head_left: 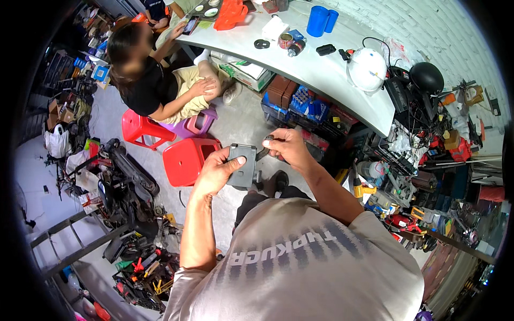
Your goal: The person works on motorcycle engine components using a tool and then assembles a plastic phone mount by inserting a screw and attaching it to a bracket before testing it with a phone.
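My left hand (213,170) is closed around a flat, dark grey rectangular case (243,167), its thumb lying across the front face. Close to the case's right edge, my right hand (292,150) pinches a small dark piece (267,140) between thumb and fingertips. A dark strip runs down from those fingers beside the case; whether it joins the case I cannot tell. Both hands are held out in front of my body, above the floor.
A red stool (184,163) stands just beyond my left hand, another red stool (142,128) behind it. A seated person (155,80) holds a phone by the long white table (241,40). A white helmet (367,69) rests on the table; cluttered tools (364,187) lie right.
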